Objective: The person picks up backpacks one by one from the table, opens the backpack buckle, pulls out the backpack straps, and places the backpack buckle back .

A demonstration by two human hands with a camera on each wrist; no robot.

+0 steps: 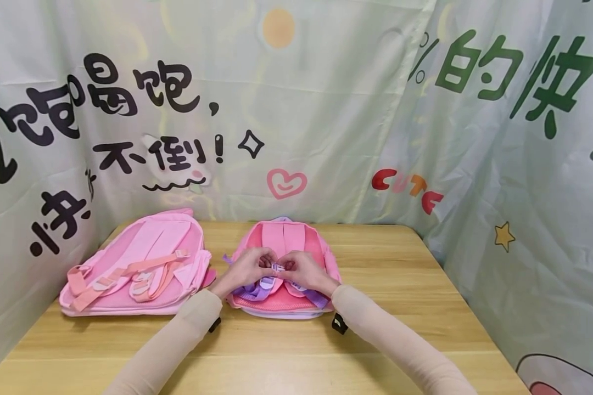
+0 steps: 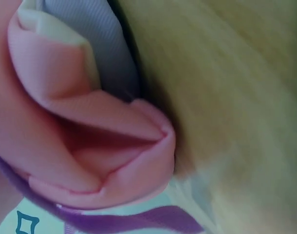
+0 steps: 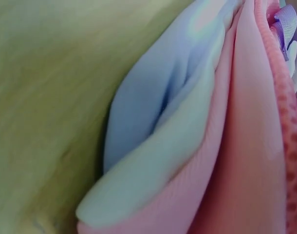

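Observation:
A small pink backpack [image 1: 283, 236] with a lilac front lies on the table, its back panel and straps facing up. Over its middle, my left hand [image 1: 247, 269] and right hand [image 1: 307, 269] meet, their fingertips pinching a small pale buckle [image 1: 278, 267] from either side. The fingers partly hide the buckle. Below them are purple webbing straps [image 1: 251, 293] with white adjusters. The left wrist view shows the bag's folded pink side [image 2: 124, 170] and a purple strap [image 2: 124, 222]. In the right wrist view are its pink, pale green and lilac side layers [image 3: 158, 151].
A larger pink backpack [image 1: 163, 241] with peach straps lies to the left, close beside the small one. The wooden table [image 1: 385, 329] reaches back to a printed curtain [image 1: 326, 109] that also encloses both sides.

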